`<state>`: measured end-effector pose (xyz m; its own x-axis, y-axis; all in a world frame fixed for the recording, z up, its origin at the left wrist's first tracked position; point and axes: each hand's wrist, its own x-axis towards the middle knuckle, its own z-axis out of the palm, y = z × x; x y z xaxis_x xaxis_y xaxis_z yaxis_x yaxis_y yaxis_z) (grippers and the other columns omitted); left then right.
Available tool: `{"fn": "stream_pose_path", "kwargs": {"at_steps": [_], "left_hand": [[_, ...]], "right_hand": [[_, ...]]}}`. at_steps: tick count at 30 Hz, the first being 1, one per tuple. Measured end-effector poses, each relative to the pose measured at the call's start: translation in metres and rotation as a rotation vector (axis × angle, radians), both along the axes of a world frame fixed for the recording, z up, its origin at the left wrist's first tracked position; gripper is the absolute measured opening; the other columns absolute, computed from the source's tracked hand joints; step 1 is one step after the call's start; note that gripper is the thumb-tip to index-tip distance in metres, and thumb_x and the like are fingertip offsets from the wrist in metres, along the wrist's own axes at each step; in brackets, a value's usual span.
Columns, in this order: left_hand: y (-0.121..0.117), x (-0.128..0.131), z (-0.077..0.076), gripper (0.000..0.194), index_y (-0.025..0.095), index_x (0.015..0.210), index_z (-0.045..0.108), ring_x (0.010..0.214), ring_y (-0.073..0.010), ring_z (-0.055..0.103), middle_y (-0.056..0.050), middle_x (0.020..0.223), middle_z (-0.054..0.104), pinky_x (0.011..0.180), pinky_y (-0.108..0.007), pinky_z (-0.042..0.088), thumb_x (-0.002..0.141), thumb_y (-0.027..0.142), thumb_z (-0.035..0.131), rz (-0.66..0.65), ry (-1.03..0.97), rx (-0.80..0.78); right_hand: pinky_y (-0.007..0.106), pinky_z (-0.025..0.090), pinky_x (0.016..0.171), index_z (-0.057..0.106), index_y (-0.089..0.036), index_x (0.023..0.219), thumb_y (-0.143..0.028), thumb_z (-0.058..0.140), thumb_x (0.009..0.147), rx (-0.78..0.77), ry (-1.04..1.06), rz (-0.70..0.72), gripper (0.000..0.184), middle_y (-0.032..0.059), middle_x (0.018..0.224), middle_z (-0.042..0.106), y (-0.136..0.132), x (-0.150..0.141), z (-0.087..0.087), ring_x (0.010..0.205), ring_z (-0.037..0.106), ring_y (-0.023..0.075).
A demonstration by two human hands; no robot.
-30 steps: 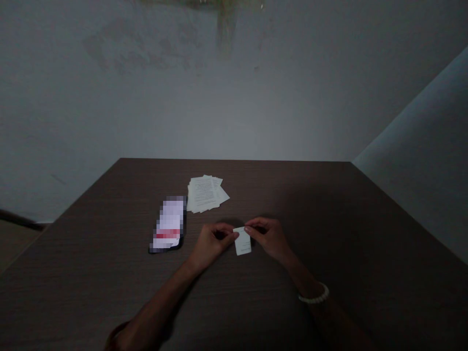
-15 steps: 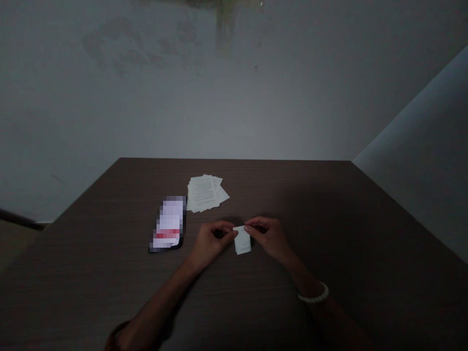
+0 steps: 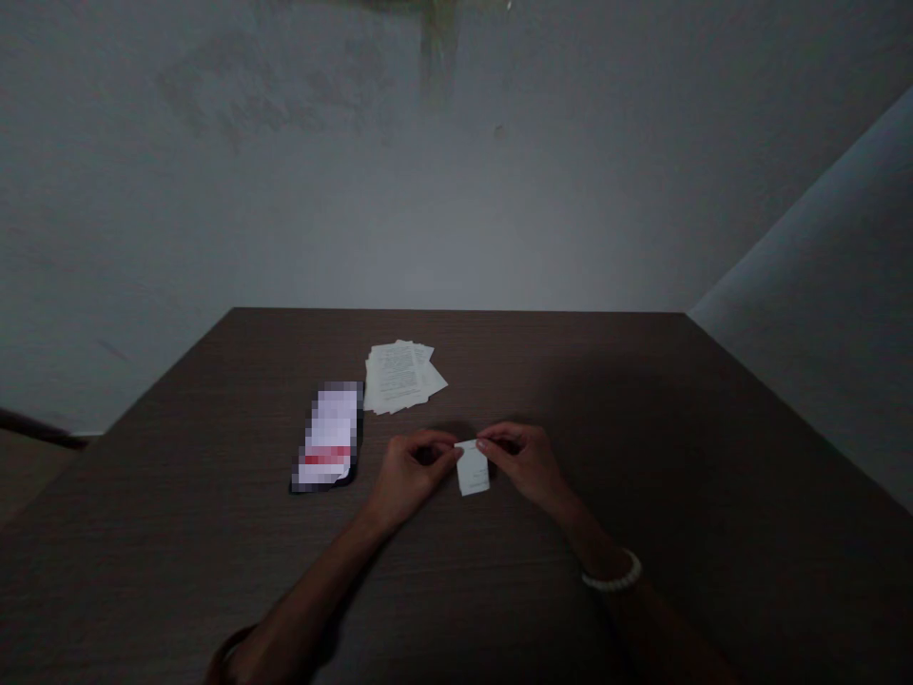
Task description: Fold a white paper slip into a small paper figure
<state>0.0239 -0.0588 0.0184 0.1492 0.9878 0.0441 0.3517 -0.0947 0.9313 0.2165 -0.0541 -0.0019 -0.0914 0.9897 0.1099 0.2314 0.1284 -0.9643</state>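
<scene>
Head cam here, looking down at a dark wood-grain worktop (image 3: 571, 381) in pretty dim light. Starting on the left, there's a dark band (image 3: 232, 656) low on the left arm, right at the bottom of the shot. Up toward the worktop's far left there's what looks like a phone (image 3: 328, 438) in a dark case, lying flat, with its face pixelated and a red stripe across the lower part. Just beside it on the right is a loose stack of printed papers (image 3: 403, 378), slightly fanned and closer to the far edge.

Then the main bit: the left hand (image 3: 417, 468) and right hand (image 3: 524, 464) come in from the near side, and their fingertips pinch a small white paper slip (image 3: 472, 468) between them. Both are clearly gripping it by the top, one on each side, so nothing's been let go. The slip sits around the middle of the worktop, right of the papers, though I can't tell whether it touches the surface. There's a pale beaded bracelet (image 3: 611, 573) on the right wrist, and a grey wall (image 3: 456, 171) beyond the far edge.
</scene>
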Motion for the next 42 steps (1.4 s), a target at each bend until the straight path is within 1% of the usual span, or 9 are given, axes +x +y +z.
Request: {"fn": "stream_pose_path", "kwargs": {"at_steps": [7,15,22,27,32,37,42], "left_hand": [[-0.0003,0.0004,0.0019,0.02,0.015,0.084,0.074,0.065,-0.0167,0.064,-0.005,0.072,0.073,0.059,-0.026,0.047,0.078,0.033,0.07,-0.012,-0.03,-0.019],[-0.0007,0.0015,0.0076,0.019,0.015,0.082,0.075,0.065,-0.0171,0.064,-0.005,0.073,0.074,0.06,-0.027,0.047,0.078,0.033,0.07,-0.01,-0.031,-0.024],[0.0,-0.0001,0.0036,0.019,0.015,0.082,0.075,0.067,-0.0174,0.064,-0.005,0.074,0.074,0.06,-0.026,0.046,0.08,0.033,0.068,-0.027,-0.027,-0.015],[0.0008,-0.0012,0.0013,0.018,0.016,0.083,0.076,0.07,-0.0179,0.065,-0.005,0.077,0.074,0.063,-0.027,0.047,0.08,0.032,0.068,-0.028,-0.018,-0.005],[0.0006,-0.0009,0.004,0.017,0.017,0.081,0.076,0.067,-0.0173,0.064,-0.004,0.074,0.074,0.061,-0.026,0.045,0.08,0.032,0.068,-0.021,0.005,0.016],[-0.0002,0.0001,0.0077,0.016,0.015,0.08,0.076,0.067,-0.0168,0.064,-0.004,0.074,0.074,0.061,-0.025,0.046,0.08,0.029,0.068,-0.035,-0.032,0.005],[0.0003,-0.0007,0.0059,0.016,0.015,0.079,0.076,0.066,-0.0167,0.062,-0.004,0.071,0.072,0.061,-0.026,0.045,0.079,0.029,0.067,-0.047,-0.019,0.025]], "right_hand": [[0.028,0.053,0.062,0.075,-0.021,0.081,-0.031,0.072,0.077,0.016,0.012,-0.001,0.011,0.0037,0.077,0.075,0.0005,0.0003,-0.0017,0.068,0.069,0.0177],[0.027,0.053,0.062,0.074,-0.021,0.081,-0.032,0.071,0.078,0.013,-0.009,-0.007,0.012,0.0037,0.077,0.075,-0.0002,-0.0005,-0.001,0.068,0.069,0.0173],[0.026,0.052,0.059,0.074,-0.02,0.08,-0.03,0.071,0.078,0.017,-0.02,-0.004,0.011,0.0037,0.075,0.075,-0.0007,-0.0007,0.001,0.065,0.068,0.0164],[0.025,0.051,0.058,0.074,-0.019,0.081,-0.029,0.072,0.077,0.019,0.009,-0.012,0.012,0.0038,0.074,0.075,-0.0011,-0.0016,0.0017,0.065,0.068,0.0162],[0.025,0.051,0.059,0.074,-0.019,0.08,-0.028,0.072,0.077,0.031,0.009,-0.001,0.01,0.0036,0.073,0.075,-0.0013,-0.0014,0.0028,0.065,0.068,0.0164],[0.026,0.051,0.059,0.074,-0.019,0.08,-0.028,0.072,0.076,0.019,0.012,-0.003,0.009,0.004,0.074,0.075,-0.0012,-0.0013,0.0037,0.066,0.068,0.017],[0.026,0.051,0.06,0.073,-0.018,0.08,-0.029,0.072,0.075,-0.008,0.044,0.016,0.012,0.0045,0.075,0.074,-0.0012,-0.0022,0.0026,0.066,0.068,0.0166]]}}
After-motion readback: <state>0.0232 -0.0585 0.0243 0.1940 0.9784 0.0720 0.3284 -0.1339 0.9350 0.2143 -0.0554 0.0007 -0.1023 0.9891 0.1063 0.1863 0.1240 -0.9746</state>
